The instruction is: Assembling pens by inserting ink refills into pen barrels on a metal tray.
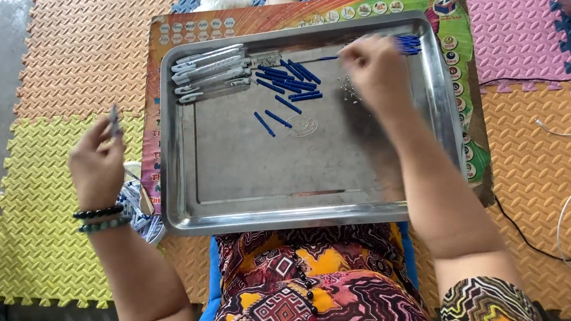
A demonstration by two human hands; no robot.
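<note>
A steel tray (283,194) rests on my lap. Several grey pen barrels (209,73) lie in its far left corner, with several small blue pen parts (290,83) scattered beside them. My right hand (373,69) reaches into the tray's far right, fingers pinched near a bunch of blue refills (409,44) and a small pile of tiny metal springs (351,89); what it pinches is hidden. My left hand (97,163) is raised left of the tray, holding a thin grey pen part (114,120) upright.
A colourful printed board (456,65) lies under the tray, on foam puzzle mats (70,48). A packet of pens (142,214) sits by my left wrist. White and black cables (567,203) run at the right.
</note>
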